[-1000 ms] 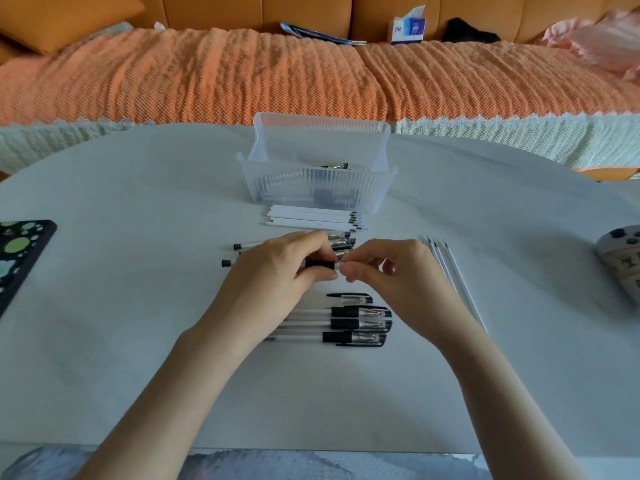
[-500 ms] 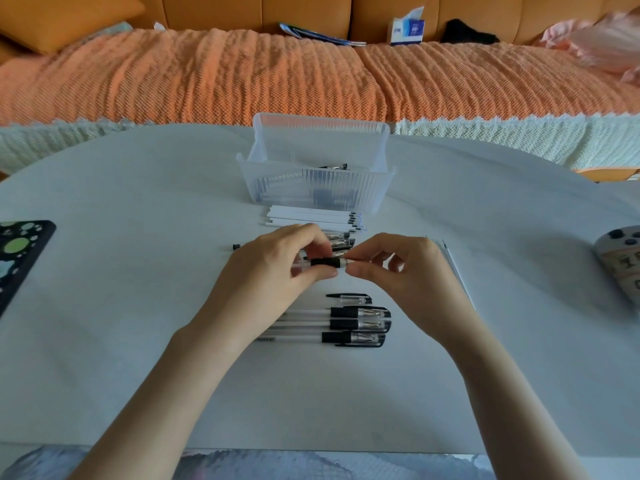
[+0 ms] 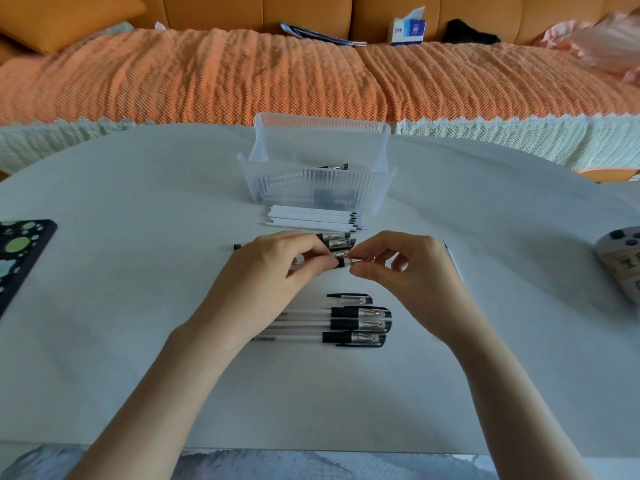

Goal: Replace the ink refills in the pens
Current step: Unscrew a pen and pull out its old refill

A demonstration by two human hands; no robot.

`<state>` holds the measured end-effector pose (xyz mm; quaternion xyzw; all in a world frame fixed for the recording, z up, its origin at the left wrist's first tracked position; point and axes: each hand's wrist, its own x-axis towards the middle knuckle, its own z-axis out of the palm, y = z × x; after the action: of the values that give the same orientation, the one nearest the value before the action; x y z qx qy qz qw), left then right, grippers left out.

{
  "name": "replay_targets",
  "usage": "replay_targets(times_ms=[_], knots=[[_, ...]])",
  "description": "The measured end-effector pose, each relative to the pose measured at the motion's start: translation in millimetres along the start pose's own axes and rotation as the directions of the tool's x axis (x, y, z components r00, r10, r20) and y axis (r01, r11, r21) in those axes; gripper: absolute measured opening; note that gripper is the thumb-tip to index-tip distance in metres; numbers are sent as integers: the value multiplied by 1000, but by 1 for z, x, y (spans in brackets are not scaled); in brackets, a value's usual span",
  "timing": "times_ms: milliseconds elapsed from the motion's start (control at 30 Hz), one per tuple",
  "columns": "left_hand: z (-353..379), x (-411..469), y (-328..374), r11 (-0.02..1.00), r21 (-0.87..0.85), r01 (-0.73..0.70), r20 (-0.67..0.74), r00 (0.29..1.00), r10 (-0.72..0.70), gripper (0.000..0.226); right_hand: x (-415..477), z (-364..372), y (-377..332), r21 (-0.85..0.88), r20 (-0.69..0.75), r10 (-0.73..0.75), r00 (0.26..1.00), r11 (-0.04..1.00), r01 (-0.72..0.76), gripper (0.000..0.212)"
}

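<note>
My left hand (image 3: 273, 271) grips a clear pen (image 3: 341, 262) by its black grip section, held level above the table. My right hand (image 3: 405, 268) pinches the pen's metal tip end between thumb and forefinger. Behind the hands lie more open pens (image 3: 337, 241) and a stack of white refills (image 3: 311, 218). Three capped pens (image 3: 356, 323) lie in a row below the hands, with a loose clear cap (image 3: 351, 298) just above them. A thin used refill (image 3: 453, 259) shows to the right of my right hand.
A clear ribbed plastic bin (image 3: 317, 194) holding pens stands at the table's middle back. A dark spotted case (image 3: 19, 254) lies at the left edge, a game controller (image 3: 620, 258) at the right edge. An orange-covered sofa runs behind the table.
Both hands have stayed at the pen. My right fingers have shifted along the tip end, and more of the metal tip shows between the hands.
</note>
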<state>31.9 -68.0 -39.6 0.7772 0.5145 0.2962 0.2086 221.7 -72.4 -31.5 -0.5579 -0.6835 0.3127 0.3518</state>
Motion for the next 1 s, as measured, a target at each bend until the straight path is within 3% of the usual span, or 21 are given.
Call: replay_targets(times_ms=[100, 267, 467, 600, 800, 1000], knots=[[-1, 0, 0, 999, 38, -5, -6, 1000, 5, 28, 0, 0, 0, 3, 6, -2, 1000, 1000, 2, 7], [-1, 0, 3, 999, -9, 39, 16, 999, -39, 17, 1, -1, 1, 9, 3, 3, 1000, 1000, -3, 7], [-1, -1, 2, 998, 45, 48, 17, 999, -49, 29, 2, -1, 2, 17, 2, 3, 1000, 1000, -3, 9], [-3, -1, 1, 996, 66, 59, 9, 998, -60, 14, 2, 0, 2, 23, -12, 3, 1000, 1000, -3, 9], [-3, 0, 0, 999, 20, 44, 41, 998, -44, 27, 3, 0, 5, 28, -17, 9, 1000, 1000, -8, 10], [-2, 0, -1, 998, 55, 36, 2, 999, -36, 26, 4, -1, 6, 31, -17, 1, 1000, 1000, -1, 12]])
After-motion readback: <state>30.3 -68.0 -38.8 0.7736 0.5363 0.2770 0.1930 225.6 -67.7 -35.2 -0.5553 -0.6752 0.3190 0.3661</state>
